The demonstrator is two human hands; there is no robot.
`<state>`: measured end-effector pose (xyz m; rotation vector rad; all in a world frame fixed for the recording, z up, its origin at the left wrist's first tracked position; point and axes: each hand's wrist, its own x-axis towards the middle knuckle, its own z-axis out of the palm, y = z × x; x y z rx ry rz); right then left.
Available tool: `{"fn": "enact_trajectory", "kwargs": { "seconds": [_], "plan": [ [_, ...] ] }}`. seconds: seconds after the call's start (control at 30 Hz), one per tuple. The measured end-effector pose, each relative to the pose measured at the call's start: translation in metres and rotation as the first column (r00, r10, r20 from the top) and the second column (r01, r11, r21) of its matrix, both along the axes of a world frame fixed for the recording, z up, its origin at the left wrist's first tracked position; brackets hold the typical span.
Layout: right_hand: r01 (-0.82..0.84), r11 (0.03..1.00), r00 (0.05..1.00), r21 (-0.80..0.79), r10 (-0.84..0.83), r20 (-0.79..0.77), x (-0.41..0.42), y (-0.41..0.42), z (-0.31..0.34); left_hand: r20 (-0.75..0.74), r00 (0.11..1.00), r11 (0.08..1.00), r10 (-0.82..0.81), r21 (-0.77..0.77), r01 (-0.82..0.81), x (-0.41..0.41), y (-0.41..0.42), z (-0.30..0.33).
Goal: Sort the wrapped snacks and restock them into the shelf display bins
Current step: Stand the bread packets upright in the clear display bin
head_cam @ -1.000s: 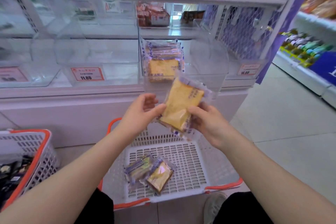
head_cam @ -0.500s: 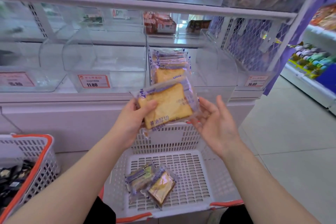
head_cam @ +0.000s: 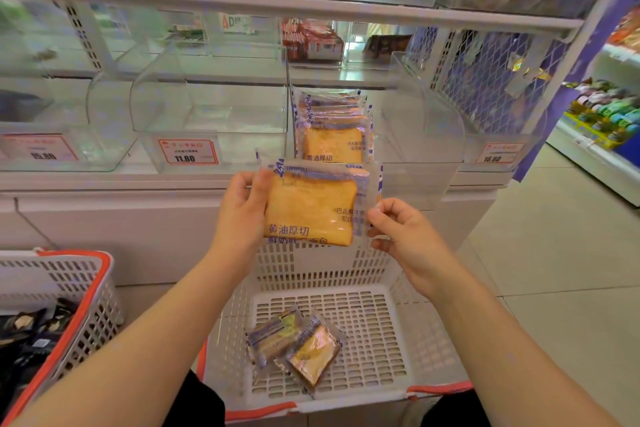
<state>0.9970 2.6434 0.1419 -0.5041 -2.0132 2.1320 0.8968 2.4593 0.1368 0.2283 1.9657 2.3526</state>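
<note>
left hand point(head_cam: 242, 204) grips the toast pack point(head_cam: 313, 206) by its left edge, thumb across the front and fingers behind, so the label faces up and reads upright. right hand point(head_cam: 398, 229) pinches the wrapper's right seam with fingertips, other fingers loosely curled; looks like it's only steadying and squaring the pack. pack is in the air, held flat-on just in front of the middle bin point(head_cam: 422, 163) and a little below its opening, over the white basket point(head_cam: 332, 388). that bin already has a stack point(head_cam: 332, 128) of the same toast standing on edge, labels forward, so holding this one in the same orientation probably means it goes in front of that stack. two more packs point(head_cam: 294, 347) lie in the basket bottom, so sorting isn't done. second basket point(head_cam: 62, 305) at left holds dark wrappers, likely for another bin. bin to the left, with the 11.80 tag point(head_cam: 187, 152), shows no stock.
</note>
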Motion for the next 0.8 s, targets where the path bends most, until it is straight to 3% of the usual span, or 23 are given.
{"fn": "enact_trajectory", "kwargs": {
  "seconds": [0.27, 0.43, 0.53, 0.63, 0.8],
  "plan": [
    [0.034, 0.999, 0.999, -0.035, -0.036, -0.035, -0.002, 0.005, -0.002, 0.241, 0.921, 0.931, -0.305, 0.28, 0.235, 0.001, -0.007, 0.007],
    [0.161, 0.957, 0.976, 0.24, -0.117, -0.186, -0.008, 0.02, 0.009, 0.178, 0.945, 0.904, -0.275, 0.381, 0.191, -0.004, -0.005, 0.011],
    [0.204, 0.966, 0.963, 0.157, -0.169, -0.21, -0.01, 0.022, 0.009, 0.15, 0.932, 0.86, -0.33, 0.456, 0.23, -0.002, 0.002, 0.019],
    [0.133, 0.986, 0.98, 0.095, -0.117, -0.161, -0.012, 0.022, 0.01, 0.147, 0.909, 0.825, -0.389, 0.495, 0.273, -0.003, 0.005, 0.028],
    [0.172, 0.983, 0.976, 0.061, -0.162, -0.145, -0.022, 0.03, 0.028, 0.232, 0.894, 0.776, -0.383, 0.606, 0.176, -0.014, 0.016, 0.051]
  ]
}}
